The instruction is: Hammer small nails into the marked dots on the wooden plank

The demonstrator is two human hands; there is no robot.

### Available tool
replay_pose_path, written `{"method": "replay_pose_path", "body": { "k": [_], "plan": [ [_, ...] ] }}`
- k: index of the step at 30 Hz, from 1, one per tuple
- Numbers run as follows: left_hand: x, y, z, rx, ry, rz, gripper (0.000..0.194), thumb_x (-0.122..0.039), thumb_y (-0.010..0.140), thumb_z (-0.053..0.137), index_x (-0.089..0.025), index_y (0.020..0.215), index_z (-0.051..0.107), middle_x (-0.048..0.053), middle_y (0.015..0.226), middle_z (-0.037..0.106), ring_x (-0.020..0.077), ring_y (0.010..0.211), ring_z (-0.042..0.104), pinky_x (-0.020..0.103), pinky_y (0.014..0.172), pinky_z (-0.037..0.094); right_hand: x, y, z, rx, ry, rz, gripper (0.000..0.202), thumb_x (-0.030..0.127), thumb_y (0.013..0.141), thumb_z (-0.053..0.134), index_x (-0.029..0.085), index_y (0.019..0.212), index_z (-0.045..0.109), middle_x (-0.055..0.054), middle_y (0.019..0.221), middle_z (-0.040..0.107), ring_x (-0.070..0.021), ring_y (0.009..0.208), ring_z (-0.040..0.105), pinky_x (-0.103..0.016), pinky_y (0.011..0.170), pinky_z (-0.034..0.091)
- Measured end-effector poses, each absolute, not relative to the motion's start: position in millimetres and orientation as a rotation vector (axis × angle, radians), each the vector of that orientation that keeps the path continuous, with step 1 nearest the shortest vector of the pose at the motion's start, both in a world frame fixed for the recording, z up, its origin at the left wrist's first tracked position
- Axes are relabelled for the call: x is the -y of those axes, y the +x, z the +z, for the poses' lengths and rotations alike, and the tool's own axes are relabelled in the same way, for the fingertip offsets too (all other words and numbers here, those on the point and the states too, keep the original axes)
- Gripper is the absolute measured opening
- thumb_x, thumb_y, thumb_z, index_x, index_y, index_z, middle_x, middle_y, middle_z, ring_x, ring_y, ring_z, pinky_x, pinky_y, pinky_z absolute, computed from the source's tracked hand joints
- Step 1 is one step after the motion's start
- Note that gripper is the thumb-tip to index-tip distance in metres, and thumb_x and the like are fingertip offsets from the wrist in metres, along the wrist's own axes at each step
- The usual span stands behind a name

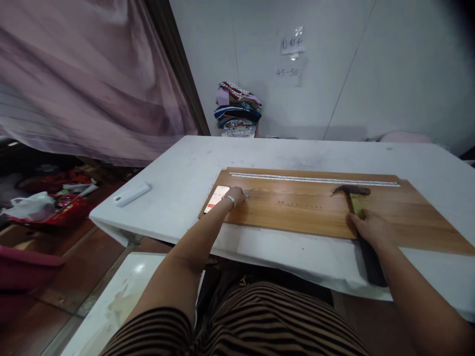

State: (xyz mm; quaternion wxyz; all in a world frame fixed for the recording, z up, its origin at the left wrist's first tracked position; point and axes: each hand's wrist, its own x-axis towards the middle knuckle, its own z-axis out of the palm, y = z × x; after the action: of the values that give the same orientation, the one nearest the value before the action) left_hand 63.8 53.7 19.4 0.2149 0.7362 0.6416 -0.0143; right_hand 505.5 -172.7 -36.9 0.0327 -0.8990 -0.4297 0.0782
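Observation:
A wooden board [267, 212] lies on the white table. My left hand [236, 196] is at the board's left part, its fingers closed on some thin metal nails [248, 194]. Just left of that hand lies a lit phone [216, 199]. My right hand [373, 228] grips the handle of a hammer [356, 203], whose metal head rests on or just above the board. Between the hands, a row of small dark marks [300, 204] runs across the wood. Two white strips [315, 180] lie along the board's far edge.
On the left of the white table [166, 173] lies a white oblong object [132, 194]. Folded clothes [238, 110] are stacked behind the table against the wall. A pink curtain [92, 74] hangs at the left, above red bags and a pink tub [27, 267].

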Motion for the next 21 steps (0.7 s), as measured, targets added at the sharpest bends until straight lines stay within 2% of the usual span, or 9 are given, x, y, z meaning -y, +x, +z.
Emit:
{"method": "replay_pose_path", "body": {
  "k": [3, 9, 14, 18, 21],
  "plan": [
    [-51.7, 61.7, 18.9, -1.775, 1.993, -0.044, 0.015, -0.024, 0.085, 0.078, -0.018, 0.098, 0.083, 0.013, 0.101, 0.086, 0.0276, 0.086, 0.080, 0.032, 0.077, 0.059, 171.5, 505.1, -37.6, 1.326, -2.759, 0.224, 0.055, 0.059, 0.105, 0.048, 0.015, 0.117, 0.080, -0.026, 0.120, 0.082, -0.0411, 0.110, 0.078, -0.046, 0.089, 0.057],
    [-51.2, 56.3, 10.8, -1.781, 1.983, 0.186, 0.011, -0.015, 0.089, 0.077, -0.018, 0.098, 0.082, 0.011, 0.110, 0.087, 0.0242, 0.108, 0.080, 0.026, 0.092, 0.058, 171.4, 501.7, -36.1, 1.315, -2.764, 0.236, 0.057, 0.057, 0.108, 0.048, 0.012, 0.126, 0.079, -0.028, 0.123, 0.082, -0.0413, 0.110, 0.077, -0.045, 0.085, 0.056],
    [-43.4, 72.7, -5.8, -1.586, 1.752, 0.522, 0.018, -0.012, 0.091, 0.075, -0.017, 0.108, 0.081, 0.005, 0.098, 0.085, 0.0160, 0.083, 0.076, 0.025, 0.081, 0.059, 170.4, 502.1, -35.5, 1.311, -2.767, 0.265, 0.058, 0.061, 0.108, 0.051, 0.013, 0.129, 0.077, -0.027, 0.123, 0.083, -0.0405, 0.110, 0.078, -0.043, 0.084, 0.056],
    [-32.5, 106.7, -18.8, -1.403, 1.591, 0.616, 0.005, -0.013, 0.088, 0.080, -0.018, 0.090, 0.078, -0.002, 0.072, 0.075, 0.0137, 0.069, 0.069, 0.025, 0.074, 0.058, 168.4, 500.1, -31.2, 1.313, -2.765, 0.274, 0.058, 0.063, 0.108, 0.055, 0.014, 0.128, 0.077, -0.026, 0.124, 0.082, -0.0390, 0.112, 0.079, -0.042, 0.086, 0.056],
    [-26.2, 132.5, -25.3, -1.293, 1.572, 0.672, 0.010, -0.015, 0.084, 0.086, -0.018, 0.081, 0.076, -0.002, 0.072, 0.074, 0.0140, 0.069, 0.069, 0.028, 0.078, 0.060, 168.0, 496.8, -27.5, 1.310, -2.796, 0.268, 0.054, 0.060, 0.108, 0.055, 0.015, 0.125, 0.077, -0.025, 0.124, 0.083, -0.0377, 0.112, 0.079, -0.041, 0.087, 0.056]
  ]
}}
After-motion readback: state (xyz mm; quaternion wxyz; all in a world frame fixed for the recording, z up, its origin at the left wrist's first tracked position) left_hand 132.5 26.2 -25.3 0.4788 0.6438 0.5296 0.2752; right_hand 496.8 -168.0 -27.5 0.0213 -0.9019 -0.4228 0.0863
